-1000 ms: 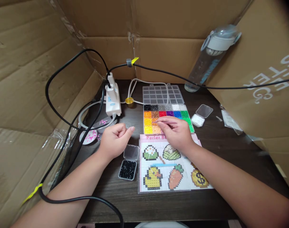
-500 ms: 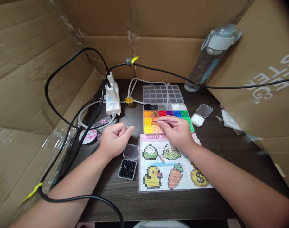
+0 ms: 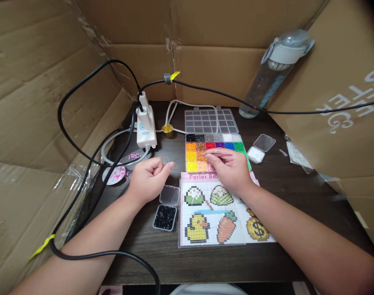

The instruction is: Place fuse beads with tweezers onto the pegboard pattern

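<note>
Thin pinkish tweezers (image 3: 219,155) are pinched in my right hand (image 3: 231,169), their tip over the orange compartments of the bead box (image 3: 188,160). That box holds beads sorted by colour, and its clear lid lies folded back behind it. My left hand (image 3: 150,179) is a loose fist with the thumb along the top, nothing visible in it, beside a small open case of black beads (image 3: 165,218). Below my right hand lies the pattern sheet (image 3: 213,205) with a duck, a carrot and other pictures, under a clear pegboard.
A white power strip (image 3: 146,127) with black cables stands at the back left. Near it are a gold cup (image 3: 167,130) and a round piece with pink beads (image 3: 115,175). To the right are a case of white beads (image 3: 256,155) and a clear bottle (image 3: 267,82).
My right hand has shifted very slightly with the tweezers over the bead box. My left hand keeps its pose.
</note>
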The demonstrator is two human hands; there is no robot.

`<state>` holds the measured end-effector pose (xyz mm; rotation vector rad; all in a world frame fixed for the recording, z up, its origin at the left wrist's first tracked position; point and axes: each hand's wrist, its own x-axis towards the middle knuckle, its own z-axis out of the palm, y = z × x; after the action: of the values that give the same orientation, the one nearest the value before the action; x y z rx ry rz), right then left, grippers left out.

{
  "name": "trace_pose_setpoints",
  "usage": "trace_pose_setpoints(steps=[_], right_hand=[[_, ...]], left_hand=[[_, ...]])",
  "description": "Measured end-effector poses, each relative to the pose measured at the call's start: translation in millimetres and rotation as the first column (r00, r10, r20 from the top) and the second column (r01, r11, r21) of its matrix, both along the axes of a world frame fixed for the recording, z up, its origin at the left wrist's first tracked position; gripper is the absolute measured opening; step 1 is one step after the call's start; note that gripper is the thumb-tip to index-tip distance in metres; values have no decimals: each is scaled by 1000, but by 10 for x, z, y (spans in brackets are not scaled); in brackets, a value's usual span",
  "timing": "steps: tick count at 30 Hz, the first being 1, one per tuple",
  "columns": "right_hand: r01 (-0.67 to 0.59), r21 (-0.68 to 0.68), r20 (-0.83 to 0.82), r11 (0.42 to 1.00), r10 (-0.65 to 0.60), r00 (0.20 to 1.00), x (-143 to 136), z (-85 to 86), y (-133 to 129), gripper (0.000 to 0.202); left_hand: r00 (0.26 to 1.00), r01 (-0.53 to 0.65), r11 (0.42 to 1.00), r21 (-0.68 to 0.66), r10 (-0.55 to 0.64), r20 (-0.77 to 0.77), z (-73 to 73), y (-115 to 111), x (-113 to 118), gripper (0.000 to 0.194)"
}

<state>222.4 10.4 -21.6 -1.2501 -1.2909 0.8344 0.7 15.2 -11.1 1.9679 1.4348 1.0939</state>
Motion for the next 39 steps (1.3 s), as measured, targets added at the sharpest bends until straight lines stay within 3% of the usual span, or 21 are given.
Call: trace_pose_setpoints(steps=[13, 24, 39], right_hand=[[-7, -45, -31, 999, 6, 1000, 6, -1, -4, 10], [97, 0, 106, 995, -96, 990, 95, 98, -2, 9], [47, -26, 114, 999, -44, 993, 90, 70, 0, 9]], left_hand=[[1000, 6, 1000, -18, -5, 20, -7, -3, -1, 49], [1000, 4, 1000, 7, -4, -6, 22, -1, 3, 48], [1000, 21, 999, 39, -20, -5, 4, -2, -11, 48]])
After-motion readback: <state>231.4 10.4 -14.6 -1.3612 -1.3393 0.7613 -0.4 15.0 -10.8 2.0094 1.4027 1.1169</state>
